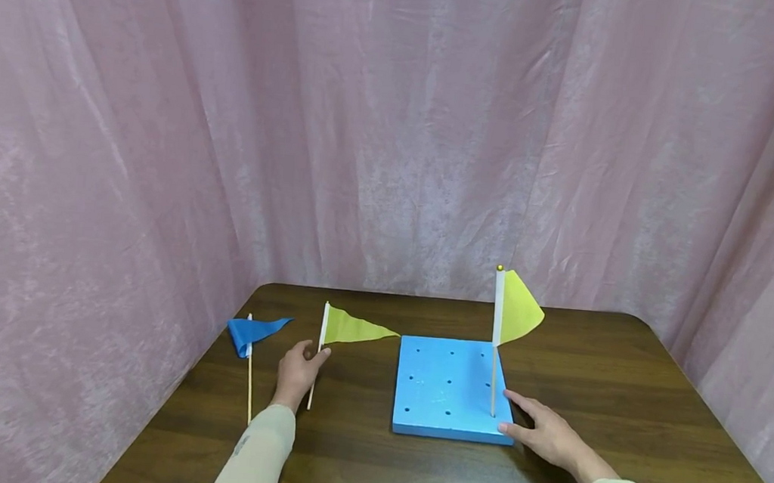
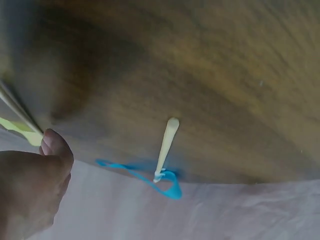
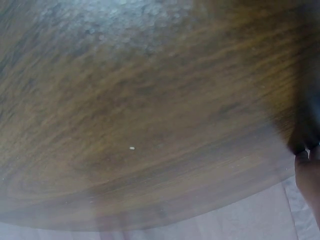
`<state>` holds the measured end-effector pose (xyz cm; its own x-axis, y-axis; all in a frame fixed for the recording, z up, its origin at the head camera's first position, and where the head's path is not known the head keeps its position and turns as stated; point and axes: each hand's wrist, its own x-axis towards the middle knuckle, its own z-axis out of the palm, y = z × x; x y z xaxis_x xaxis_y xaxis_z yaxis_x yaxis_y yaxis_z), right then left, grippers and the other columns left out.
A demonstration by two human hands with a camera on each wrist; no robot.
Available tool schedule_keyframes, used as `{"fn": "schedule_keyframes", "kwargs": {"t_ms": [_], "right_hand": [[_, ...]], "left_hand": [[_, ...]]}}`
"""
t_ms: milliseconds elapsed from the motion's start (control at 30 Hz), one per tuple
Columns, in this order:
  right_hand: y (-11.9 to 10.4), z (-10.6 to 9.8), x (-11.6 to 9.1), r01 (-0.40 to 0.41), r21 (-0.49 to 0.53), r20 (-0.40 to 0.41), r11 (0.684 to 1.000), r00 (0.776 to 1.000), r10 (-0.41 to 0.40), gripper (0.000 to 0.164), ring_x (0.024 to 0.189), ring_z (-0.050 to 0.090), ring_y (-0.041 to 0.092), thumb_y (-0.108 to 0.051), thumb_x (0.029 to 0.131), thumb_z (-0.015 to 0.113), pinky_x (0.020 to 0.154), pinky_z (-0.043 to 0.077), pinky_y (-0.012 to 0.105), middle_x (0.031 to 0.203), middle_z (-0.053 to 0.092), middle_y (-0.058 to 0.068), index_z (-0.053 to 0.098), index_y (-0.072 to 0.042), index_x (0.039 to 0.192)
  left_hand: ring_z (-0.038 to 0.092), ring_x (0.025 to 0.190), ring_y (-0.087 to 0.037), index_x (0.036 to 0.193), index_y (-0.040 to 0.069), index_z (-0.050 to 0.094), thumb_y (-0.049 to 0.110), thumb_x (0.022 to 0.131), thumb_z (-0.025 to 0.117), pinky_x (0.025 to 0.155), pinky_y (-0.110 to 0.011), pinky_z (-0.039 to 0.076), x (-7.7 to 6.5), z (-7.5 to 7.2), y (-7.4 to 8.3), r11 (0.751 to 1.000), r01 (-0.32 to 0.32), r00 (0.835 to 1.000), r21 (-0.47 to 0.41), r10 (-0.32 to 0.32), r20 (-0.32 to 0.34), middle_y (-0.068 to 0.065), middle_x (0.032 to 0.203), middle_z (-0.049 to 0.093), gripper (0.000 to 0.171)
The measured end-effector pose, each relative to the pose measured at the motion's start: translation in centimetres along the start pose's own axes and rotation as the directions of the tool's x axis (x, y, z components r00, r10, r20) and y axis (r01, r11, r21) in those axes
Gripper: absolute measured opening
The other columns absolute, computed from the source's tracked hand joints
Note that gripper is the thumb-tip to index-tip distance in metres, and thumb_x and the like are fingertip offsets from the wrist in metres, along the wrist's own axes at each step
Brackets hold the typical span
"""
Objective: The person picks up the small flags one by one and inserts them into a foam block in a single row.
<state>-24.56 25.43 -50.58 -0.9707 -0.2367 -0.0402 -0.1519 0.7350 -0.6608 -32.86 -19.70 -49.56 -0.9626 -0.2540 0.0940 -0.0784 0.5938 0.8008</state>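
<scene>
In the head view my left hand (image 1: 298, 375) pinches the stick of a yellow-green pennant flag (image 1: 353, 328) between thumb and fingers. The left wrist view shows the thumb (image 2: 56, 145) against that stick (image 2: 20, 110). A light-blue board (image 1: 430, 385) with rows of small holes lies to its right. One yellow flag (image 1: 518, 309) stands upright in the board's front right hole, on a thin stick with a gold tip. My right hand (image 1: 549, 432) touches the board's right side with extended fingers; only a little of this hand (image 3: 309, 175) enters the right wrist view.
A blue flag (image 1: 253, 332) lies on the table's left side, its stick (image 1: 249, 390) pointing toward the front. Beneath everything is a dark wooden table (image 1: 355, 466) with rounded far corners. Pink curtains (image 1: 395, 136) hang behind and beside it.
</scene>
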Motion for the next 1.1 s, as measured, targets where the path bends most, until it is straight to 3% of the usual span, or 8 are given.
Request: {"fn": "schedule_keyframes", "kwargs": {"t_ms": [433, 633, 867, 1100], "right_hand": [[-0.1, 0.1, 0.0, 0.010, -0.007, -0.007, 1.000, 1.000, -0.010, 0.072, 0.134, 0.036, 0.051, -0.049, 0.092, 0.067, 0.101, 0.033, 0.067, 0.148, 0.043, 0.026, 0.045, -0.012, 0.149], [0.0, 0.1, -0.1, -0.001, -0.001, -0.009, 1.000, 1.000, 0.001, 0.073, 0.135, 0.036, 0.051, -0.050, 0.091, 0.066, 0.101, 0.032, 0.068, 0.148, 0.042, 0.026, 0.045, -0.011, 0.149], [0.1, 0.1, -0.2, 0.005, 0.005, -0.016, 1.000, 1.000, -0.005, 0.073, 0.135, 0.035, 0.052, -0.050, 0.091, 0.066, 0.102, 0.032, 0.068, 0.148, 0.042, 0.027, 0.045, -0.011, 0.149], [-0.1, 0.1, -0.3, -0.001, 0.004, -0.015, 1.000, 1.000, 0.001, 0.074, 0.136, 0.035, 0.051, -0.050, 0.091, 0.066, 0.103, 0.031, 0.068, 0.148, 0.041, 0.027, 0.045, -0.011, 0.150]], "left_hand": [[0.052, 0.119, -0.046, 0.135, -0.010, 0.053, 0.022, 0.096, 0.067, 0.099, -0.055, 0.043, -0.6, 0.5, -1.1, 0.992, 0.076, 0.994, -0.103, -0.083, -0.064, -0.033, 0.127, 0.056, 0.053], [0.055, 0.115, -0.047, 0.126, -0.013, 0.059, 0.016, 0.093, 0.069, 0.098, -0.055, 0.044, -0.7, 1.4, -1.4, 0.996, 0.040, 0.987, -0.079, -0.051, -0.149, -0.034, 0.122, 0.060, 0.045], [0.053, 0.116, -0.049, 0.119, -0.014, 0.064, 0.011, 0.092, 0.070, 0.099, -0.055, 0.043, -0.6, 2.1, -1.5, 0.996, 0.026, 0.979, -0.085, -0.042, -0.197, -0.033, 0.120, 0.061, 0.037], [0.058, 0.105, -0.050, 0.105, -0.014, 0.070, 0.006, 0.086, 0.074, 0.096, -0.054, 0.044, -0.3, 2.5, -1.5, 1.000, -0.002, 0.957, -0.001, 0.002, -0.291, -0.032, 0.105, 0.067, 0.028]]}}
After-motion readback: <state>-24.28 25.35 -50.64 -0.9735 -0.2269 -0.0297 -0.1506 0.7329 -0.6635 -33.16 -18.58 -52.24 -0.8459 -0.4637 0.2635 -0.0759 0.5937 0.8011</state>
